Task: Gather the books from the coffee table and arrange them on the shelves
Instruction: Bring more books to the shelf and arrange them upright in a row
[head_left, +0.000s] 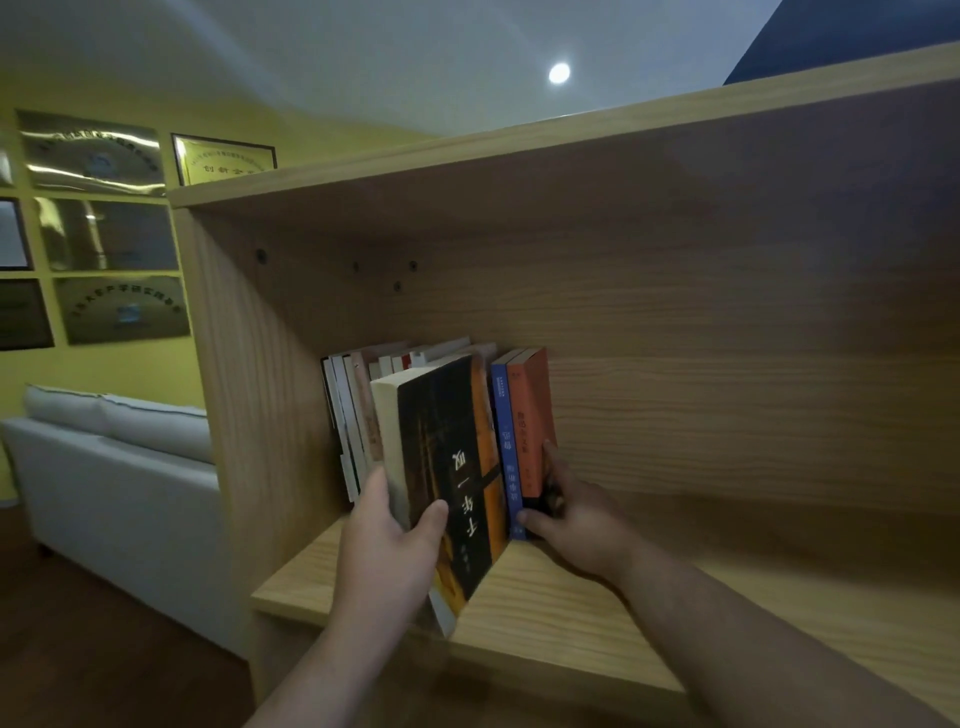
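Gripped by the left hand (387, 540), a tilted dark book (452, 467) is held beside two books (519, 415) pinched by the right hand (576, 519), likely toppled if jostled.

Two hands: left hand (387, 551), right hand (576, 525). One black book (447, 467), one blue book (501, 415), one orange book (532, 400), a pale row (358, 410) too packed to count. One sofa (119, 478), one lamp (559, 73), seven plaques (98, 150).

Showing "千年一叹" inverted on the dark book (447, 467); showing "创新" on the framed plaque (223, 158) at ten o'clock; lettering on the orange book (532, 410) blurring illegibly.
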